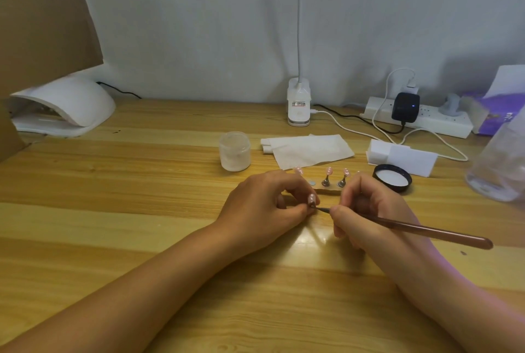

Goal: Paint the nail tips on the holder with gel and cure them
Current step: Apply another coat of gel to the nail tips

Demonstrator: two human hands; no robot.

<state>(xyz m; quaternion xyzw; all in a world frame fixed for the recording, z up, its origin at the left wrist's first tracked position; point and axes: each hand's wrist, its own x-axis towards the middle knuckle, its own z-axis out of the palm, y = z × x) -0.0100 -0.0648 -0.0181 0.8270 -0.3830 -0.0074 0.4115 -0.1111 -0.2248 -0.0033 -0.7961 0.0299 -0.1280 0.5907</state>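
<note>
My left hand point(267, 205) pinches a small stand with a pink nail tip point(312, 199) just in front of the holder. My right hand point(366, 210) grips a brown brush point(420, 230), and its fine tip touches the base of that nail tip. The wooden holder point(326, 190) lies behind my hands with several pink nail tips point(329, 171) on metal stands; its right end is hidden by my right hand. An open gel jar point(234, 151) stands left of the holder, and its black lid point(392, 178) lies to the right. The white curing lamp point(61, 110) sits at the far left.
Folded paper towels point(308, 149) and white blocks point(402, 156) lie behind the holder. A desk lamp base point(298, 105), a power strip point(420, 117) with cables, a purple tissue pack point(494, 114) and a clear plastic container point(501, 168) line the back and right. Cardboard point(42, 17) stands at left.
</note>
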